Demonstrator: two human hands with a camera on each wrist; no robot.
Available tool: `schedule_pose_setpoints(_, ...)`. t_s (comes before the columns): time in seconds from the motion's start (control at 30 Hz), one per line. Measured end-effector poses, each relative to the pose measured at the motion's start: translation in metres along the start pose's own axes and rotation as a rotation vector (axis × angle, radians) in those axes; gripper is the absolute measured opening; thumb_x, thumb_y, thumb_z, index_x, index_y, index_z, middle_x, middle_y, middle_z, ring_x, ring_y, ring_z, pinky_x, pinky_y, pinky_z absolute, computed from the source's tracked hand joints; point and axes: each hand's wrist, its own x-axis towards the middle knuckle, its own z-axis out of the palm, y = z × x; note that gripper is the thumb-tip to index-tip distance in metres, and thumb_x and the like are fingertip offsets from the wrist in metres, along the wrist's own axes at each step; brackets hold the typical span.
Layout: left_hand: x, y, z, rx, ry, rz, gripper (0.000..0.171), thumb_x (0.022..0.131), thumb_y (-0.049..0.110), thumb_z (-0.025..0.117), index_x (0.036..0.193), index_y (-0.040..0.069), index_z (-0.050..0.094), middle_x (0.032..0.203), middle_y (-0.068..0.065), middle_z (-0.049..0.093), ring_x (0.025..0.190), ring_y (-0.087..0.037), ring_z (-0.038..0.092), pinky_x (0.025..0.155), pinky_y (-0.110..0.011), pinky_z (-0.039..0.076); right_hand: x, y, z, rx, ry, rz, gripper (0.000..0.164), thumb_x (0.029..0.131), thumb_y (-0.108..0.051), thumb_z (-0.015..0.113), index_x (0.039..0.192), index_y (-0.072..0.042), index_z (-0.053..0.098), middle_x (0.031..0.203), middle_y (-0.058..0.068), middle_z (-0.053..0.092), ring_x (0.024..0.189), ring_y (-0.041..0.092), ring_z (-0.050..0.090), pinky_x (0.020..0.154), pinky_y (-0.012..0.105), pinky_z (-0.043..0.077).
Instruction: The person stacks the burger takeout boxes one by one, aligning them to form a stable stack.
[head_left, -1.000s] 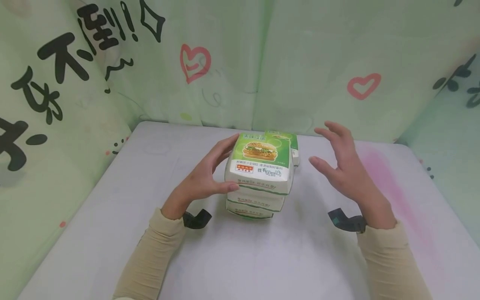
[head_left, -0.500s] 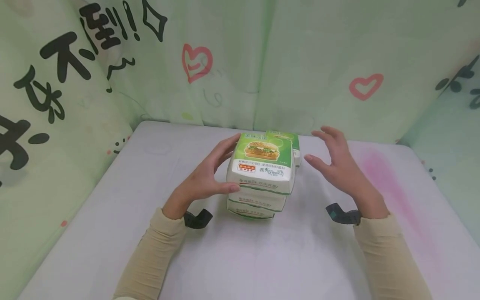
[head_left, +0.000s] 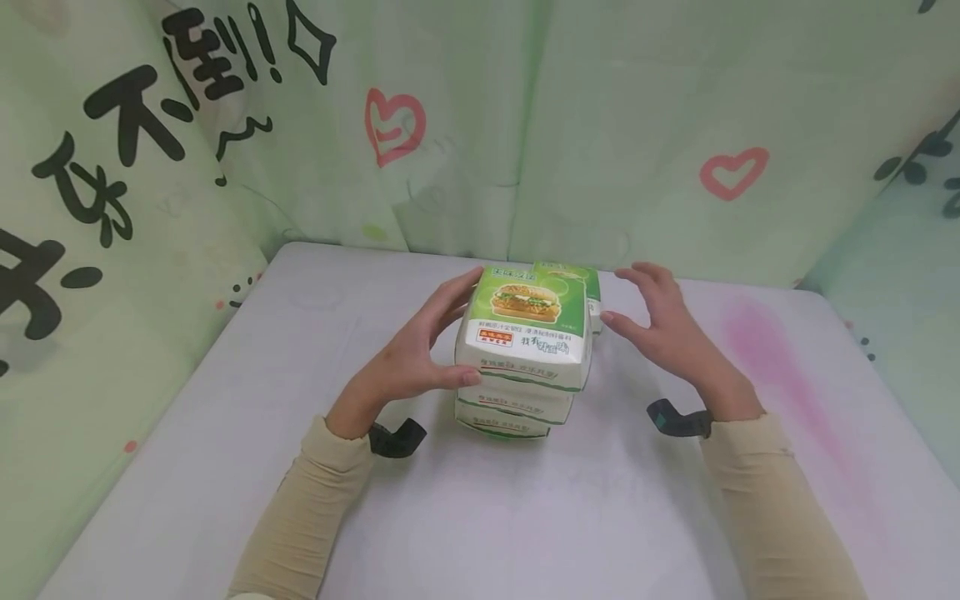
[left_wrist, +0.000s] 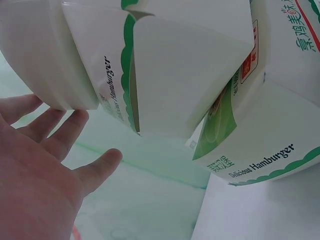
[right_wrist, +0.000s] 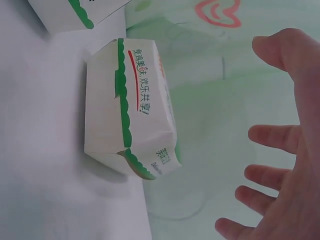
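Observation:
Three white-and-green hamburger boxes [head_left: 522, 325] are stacked unevenly on the table. At the top box's left side is my left hand [head_left: 405, 346], its fingers along the side and its thumb by the front corner. Fingertips touch the white top box [left_wrist: 55, 60] in the left wrist view, while the little finger stands clear of it; the thumb is out of that view. A single hamburger box [right_wrist: 130, 107] sits behind the stack, mostly hidden from the head. Just right of it my right hand [head_left: 667, 333] hovers, fingers spread, holding nothing.
The white table [head_left: 600, 517] bears a pink smear [head_left: 765, 358] on its right. A pale green curtain [head_left: 615, 108] with hearts and black lettering hangs along the back and left edges. Each wrist wears a black strap mount [head_left: 678, 418].
My right hand has moved left, closer to the rear hamburger box. My left hand and the stacked boxes look unmoved; the whole head view has shifted slightly.

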Motion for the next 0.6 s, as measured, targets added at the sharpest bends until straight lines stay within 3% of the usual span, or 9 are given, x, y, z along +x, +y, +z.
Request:
schedule_pose_setpoints(0.27, 0.000, 0.002, -0.001, -0.010, -0.002, -0.010, 0.103, 0.079, 0.049, 0.079, 0.158, 0.028, 0.017, 0.162, 0.008, 0.022, 0.150, -0.013, 0.026, 0.123, -0.048, 0.023, 0.011, 0.006, 0.006, -0.026, -0.044, 0.018, 0.076, 0.095, -0.042, 0.063, 0.153, -0.007, 0.029, 0.163, 0.022, 0.010, 0.147, 0.046, 0.014, 0.108, 0.074, 0.026)
schedule_pose_setpoints(0.6, -0.001, 0.003, -0.002, -0.033, -0.007, -0.031, 0.105, 0.077, 0.054, 0.079, 0.158, 0.029, 0.017, 0.162, 0.008, 0.022, 0.150, -0.014, 0.027, 0.122, -0.054, 0.022, 0.024, 0.010, 0.012, -0.071, -0.087, 0.046, 0.076, 0.092, -0.033, 0.065, 0.153, -0.008, 0.028, 0.164, 0.020, 0.008, 0.149, 0.044, 0.011, 0.111, 0.072, 0.025)
